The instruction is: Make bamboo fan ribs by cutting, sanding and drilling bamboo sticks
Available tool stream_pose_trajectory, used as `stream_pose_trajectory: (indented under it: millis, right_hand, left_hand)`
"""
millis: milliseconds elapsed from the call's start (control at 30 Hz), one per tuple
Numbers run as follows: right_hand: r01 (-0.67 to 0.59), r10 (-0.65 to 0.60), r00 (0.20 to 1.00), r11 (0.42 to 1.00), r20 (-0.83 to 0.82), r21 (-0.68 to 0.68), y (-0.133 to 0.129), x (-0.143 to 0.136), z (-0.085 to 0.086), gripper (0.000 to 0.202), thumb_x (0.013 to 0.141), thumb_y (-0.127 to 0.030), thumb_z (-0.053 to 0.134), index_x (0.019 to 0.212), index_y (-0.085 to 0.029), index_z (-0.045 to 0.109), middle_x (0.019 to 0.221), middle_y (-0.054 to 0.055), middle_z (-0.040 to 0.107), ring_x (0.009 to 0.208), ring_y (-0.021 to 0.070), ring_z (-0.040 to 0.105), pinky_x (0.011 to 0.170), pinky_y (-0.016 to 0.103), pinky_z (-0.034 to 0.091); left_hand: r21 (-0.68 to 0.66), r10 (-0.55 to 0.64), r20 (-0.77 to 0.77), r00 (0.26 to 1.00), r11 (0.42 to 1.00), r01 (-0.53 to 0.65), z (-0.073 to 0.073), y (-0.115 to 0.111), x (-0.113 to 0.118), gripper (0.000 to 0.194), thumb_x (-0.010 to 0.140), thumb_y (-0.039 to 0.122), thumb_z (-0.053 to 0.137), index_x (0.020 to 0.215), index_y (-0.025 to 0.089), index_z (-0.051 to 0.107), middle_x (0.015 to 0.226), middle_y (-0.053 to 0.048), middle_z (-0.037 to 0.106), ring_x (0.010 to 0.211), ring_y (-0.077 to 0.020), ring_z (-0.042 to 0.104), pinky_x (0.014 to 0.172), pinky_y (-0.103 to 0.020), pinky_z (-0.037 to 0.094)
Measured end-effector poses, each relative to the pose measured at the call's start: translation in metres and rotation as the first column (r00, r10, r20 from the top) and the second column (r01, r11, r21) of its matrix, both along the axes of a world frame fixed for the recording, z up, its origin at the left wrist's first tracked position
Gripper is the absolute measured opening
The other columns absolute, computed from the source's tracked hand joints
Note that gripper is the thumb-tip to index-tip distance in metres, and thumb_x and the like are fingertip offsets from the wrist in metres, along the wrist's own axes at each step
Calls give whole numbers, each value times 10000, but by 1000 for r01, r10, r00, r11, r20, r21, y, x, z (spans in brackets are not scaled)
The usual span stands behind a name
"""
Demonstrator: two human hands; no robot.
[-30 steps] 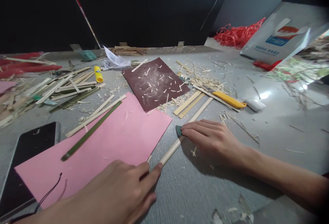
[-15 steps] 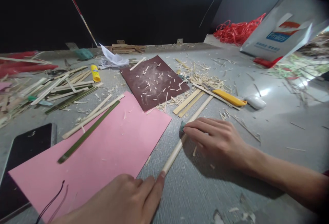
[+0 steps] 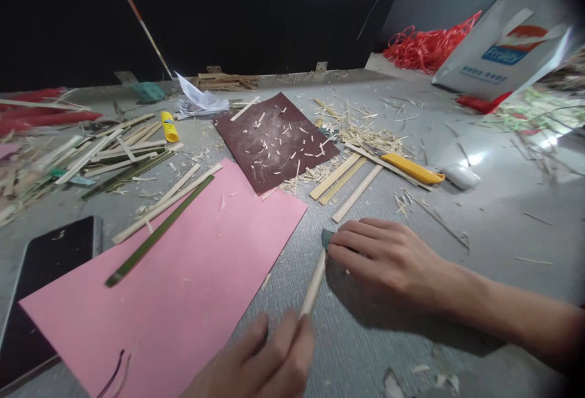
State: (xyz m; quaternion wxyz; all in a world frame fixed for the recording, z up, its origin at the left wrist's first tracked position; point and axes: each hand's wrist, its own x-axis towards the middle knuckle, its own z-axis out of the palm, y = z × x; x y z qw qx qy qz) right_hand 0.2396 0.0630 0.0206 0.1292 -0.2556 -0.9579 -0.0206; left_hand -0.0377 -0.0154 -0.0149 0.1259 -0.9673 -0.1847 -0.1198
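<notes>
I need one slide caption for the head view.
Left hand holds a pale strip; right hand pinches a green piece at its far end.

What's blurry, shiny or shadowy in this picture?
Head view: the left hand is blurred, the right hand crisper; head view: a dark shadow lies beneath the right hand and forearm; head view: glare whitens patches of the gray table toward the right.

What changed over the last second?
The left hand drew the pale strip back toward the person; a gap now shows between it and another strip beyond. Nothing was let go. Right hand still pinches the green piece; pink sheet and yellow-handled tool stayed.
</notes>
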Motion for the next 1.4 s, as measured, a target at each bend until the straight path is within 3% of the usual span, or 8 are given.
stream_pose_trajectory:
  millis: [100,267,367,500,733,1033,1400]
  right_hand:
    - [-13,12,1000,1000,-13,-10,2,-1,3,299,1046,-91,410,953,-99,694,887,95,691,803,214,608,724,354,505]
    - [-50,50,998,999,-49,3,7,-3,0,327,1064,-94,369,1041,-75,694,976,138,722,937,234,665,789,371,552]
    - [-61,60,996,998,-66,-12,11,-3,-6,319,1049,-83,371,1108,-66,683,1060,155,722,1010,251,664,822,394,571]
    - [-101,99,992,995,-74,-25,15,-3,-9,324,1067,-115,364,1151,-44,669,1099,171,712,1068,269,649,865,418,582]
    - [-135,136,991,988,-15,68,12,-10,-1,402,1076,-93,334,952,-33,712,977,172,712,930,253,654,766,381,581]
    - [-215,216,974,976,-64,20,-16,-19,-4,323,1057,-111,397,985,-81,710,962,140,705,912,224,648,786,351,557]
    - [-84,84,996,989,2,122,25,2,-8,316,1079,-127,369,1078,-67,679,1007,148,708,951,237,641,794,377,556]
  left_hand:
    - [25,31,1,1000,999,-31,-3,-3,0,269,1038,277,494,1200,160,674,1461,-93,574,1389,-270,458,1022,-374,426]
    - [36,46,-45,998,998,-45,-16,-11,2,350,1028,327,521,1300,125,608,1414,-171,607,1375,-330,504,1210,-523,214]
    - [39,39,-5,999,998,-39,-23,-14,4,368,1028,312,502,1295,80,602,1382,-205,623,1346,-357,535,1237,-598,120]
    - [21,36,2,999,999,-36,-22,-12,3,376,1026,272,479,1310,59,601,1407,-208,611,1360,-354,527,1250,-573,124]
    - [6,21,13,1000,1000,-21,-15,-10,2,371,1012,256,498,1310,67,610,1398,-186,624,1345,-326,539,1264,-538,111]
    - [50,-11,-12,1000,999,12,-17,-11,0,347,995,218,493,1277,59,615,1369,-197,645,1311,-325,582,1260,-562,128]
    - [34,-11,9,1000,999,10,-14,-8,2,350,1030,214,444,1292,66,623,1370,-182,651,1304,-316,587,1271,-564,90]
